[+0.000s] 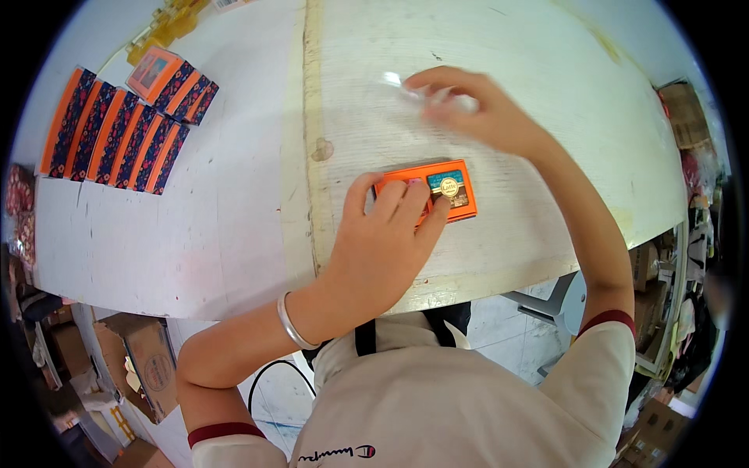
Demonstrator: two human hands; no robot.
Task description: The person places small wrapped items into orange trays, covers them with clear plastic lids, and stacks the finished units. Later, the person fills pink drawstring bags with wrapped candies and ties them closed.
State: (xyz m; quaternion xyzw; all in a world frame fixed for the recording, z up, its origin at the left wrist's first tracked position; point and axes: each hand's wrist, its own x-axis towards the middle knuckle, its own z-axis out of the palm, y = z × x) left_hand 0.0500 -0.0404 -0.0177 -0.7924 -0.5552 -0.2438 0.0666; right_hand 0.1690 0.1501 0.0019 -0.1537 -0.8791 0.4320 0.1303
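My left hand [389,234] lies with spread fingertips over an orange box [471,199] on the white table. The box has two compartments. A blue and brown labelled block [450,186] sits in the right one, touched by a finger. My fingers partly cover a reddish item in the left one. Above and to the right of the box, my right hand [468,105] is raised and blurred by motion. Its fingers hold a crumpled piece of clear plastic [433,99].
Several orange boxes with dark floral sleeves [117,134] stand in a row at the left, beside a small stack with a windowed box [155,76]. Yellow bottles [169,26] are at the upper left. The table's near edge [433,295] curves before me. Cardboard boxes [140,362] stand below.
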